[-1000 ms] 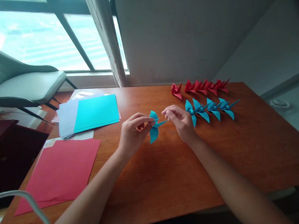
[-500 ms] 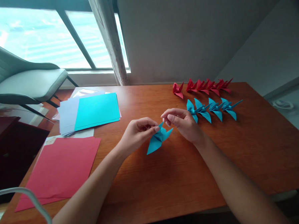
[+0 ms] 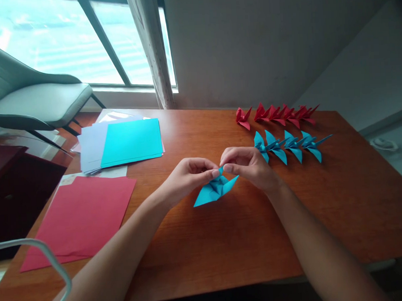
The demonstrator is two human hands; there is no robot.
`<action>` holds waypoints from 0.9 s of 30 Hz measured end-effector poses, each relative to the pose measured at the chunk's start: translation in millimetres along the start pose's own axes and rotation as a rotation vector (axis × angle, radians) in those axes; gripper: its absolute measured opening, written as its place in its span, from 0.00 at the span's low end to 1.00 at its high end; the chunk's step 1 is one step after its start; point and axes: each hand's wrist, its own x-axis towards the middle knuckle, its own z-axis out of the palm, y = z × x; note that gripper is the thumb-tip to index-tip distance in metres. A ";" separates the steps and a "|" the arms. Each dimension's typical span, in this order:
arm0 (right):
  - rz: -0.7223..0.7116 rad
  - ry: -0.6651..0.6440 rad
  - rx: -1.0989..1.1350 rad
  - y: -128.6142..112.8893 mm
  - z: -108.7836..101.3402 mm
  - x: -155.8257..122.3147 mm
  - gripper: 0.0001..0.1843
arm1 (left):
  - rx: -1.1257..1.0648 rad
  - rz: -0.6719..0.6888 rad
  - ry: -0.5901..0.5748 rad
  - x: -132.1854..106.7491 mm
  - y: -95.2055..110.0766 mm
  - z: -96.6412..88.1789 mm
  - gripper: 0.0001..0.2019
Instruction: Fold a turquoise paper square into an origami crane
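Observation:
A blue origami crane [image 3: 215, 189] is held above the middle of the table, its wings spread toward me. My left hand [image 3: 196, 174] pinches it near the upright point at its far side. The thumb and forefinger of my right hand [image 3: 248, 165] close on the tip of that same point, so the two hands almost touch. Fingers cover part of the point. Behind my right hand stands a row of several blue cranes [image 3: 293, 146], and farther back is a row of several red cranes [image 3: 276, 115].
On the wooden table [image 3: 179, 259], blue sheets [image 3: 133, 143] overlap pale lilac sheets [image 3: 92, 147] at the back left. Red paper [image 3: 86, 219] lies nearer, beside my left forearm. A white curved tube [image 3: 48, 253] crosses the lower left. A chair [image 3: 43, 102] stands by the window.
My right hand has moved left and taken hold of the crane's point, which its fingers were apart from before. The wings have tilted flatter and wider. The view has shifted slightly.

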 end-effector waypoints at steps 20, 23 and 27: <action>-0.066 0.024 -0.085 1.2 -3.0 0.4 0.07 | 0.024 0.040 0.006 -0.8 0.4 0.7 0.14; -0.085 0.010 -0.092 1.8 -3.5 -0.2 0.06 | 0.020 0.012 -0.007 -0.5 0.2 1.1 0.14; -0.094 0.005 -0.128 2.5 -3.2 0.0 0.08 | 0.005 -0.018 -0.035 0.0 -1.3 0.0 0.16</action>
